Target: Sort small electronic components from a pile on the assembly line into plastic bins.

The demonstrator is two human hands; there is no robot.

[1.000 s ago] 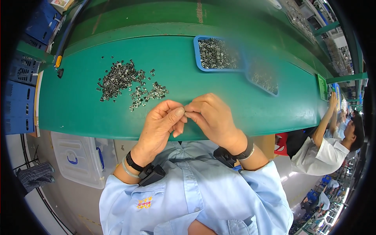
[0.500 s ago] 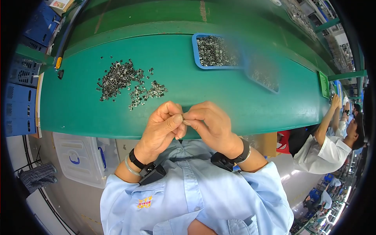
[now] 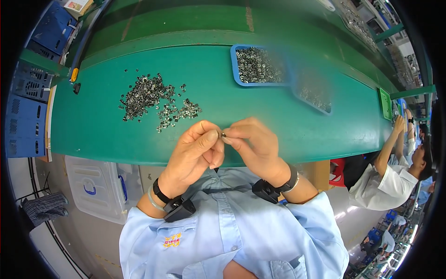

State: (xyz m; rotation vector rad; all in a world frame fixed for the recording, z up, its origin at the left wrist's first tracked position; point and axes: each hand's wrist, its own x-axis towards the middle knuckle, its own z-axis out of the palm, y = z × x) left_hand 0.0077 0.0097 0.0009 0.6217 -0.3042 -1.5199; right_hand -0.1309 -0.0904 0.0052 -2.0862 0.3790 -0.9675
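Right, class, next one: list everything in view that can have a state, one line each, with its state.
Left hand, thumb and forefinger drawn together
Right hand, pinching a small dark part
Small dark part, held at the fingertips
Loose parts, heaped on the tabletop, some strayed
Left blue tray, open, holding many parts
Right blue tray, blurred, parts inside
Clear box, appears lidded
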